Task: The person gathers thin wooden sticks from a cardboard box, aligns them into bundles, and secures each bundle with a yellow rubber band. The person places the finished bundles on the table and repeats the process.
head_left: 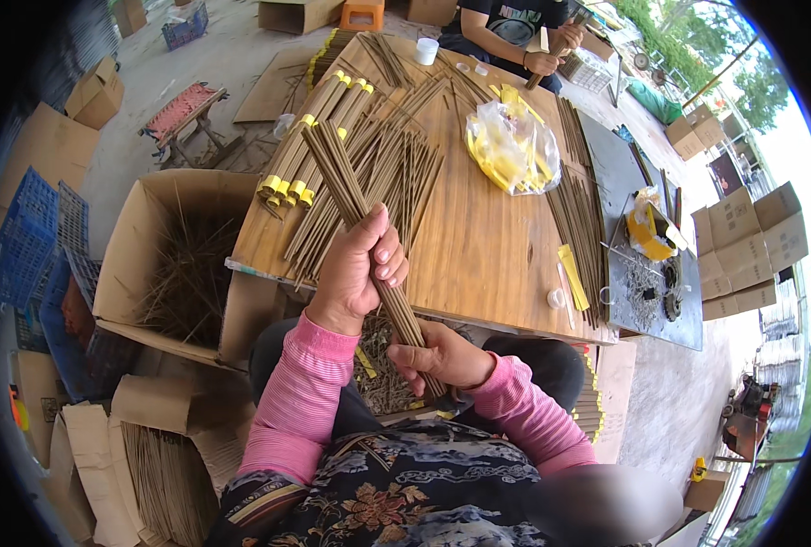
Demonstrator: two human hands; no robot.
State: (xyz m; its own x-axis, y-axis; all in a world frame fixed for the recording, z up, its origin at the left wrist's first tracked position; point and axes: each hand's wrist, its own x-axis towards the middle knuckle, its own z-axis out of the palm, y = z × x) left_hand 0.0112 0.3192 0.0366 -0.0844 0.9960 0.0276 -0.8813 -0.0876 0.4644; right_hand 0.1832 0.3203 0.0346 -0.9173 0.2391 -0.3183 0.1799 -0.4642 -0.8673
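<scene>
The person's left hand [358, 266] is closed around a tilted bundle of thin brown sticks [399, 310], and the right hand [449, 355] holds its lower part. The bundle crosses the wooden table's [451, 260] near edge, above loose sticks [413, 173].

The held sticks [340, 178] look matt and rough, the wooden tabletop [464, 260] smooth, faintly glossy, the clear plastic bag [513, 137] shiny, the pink sleeves [298, 406] matt cloth.
</scene>
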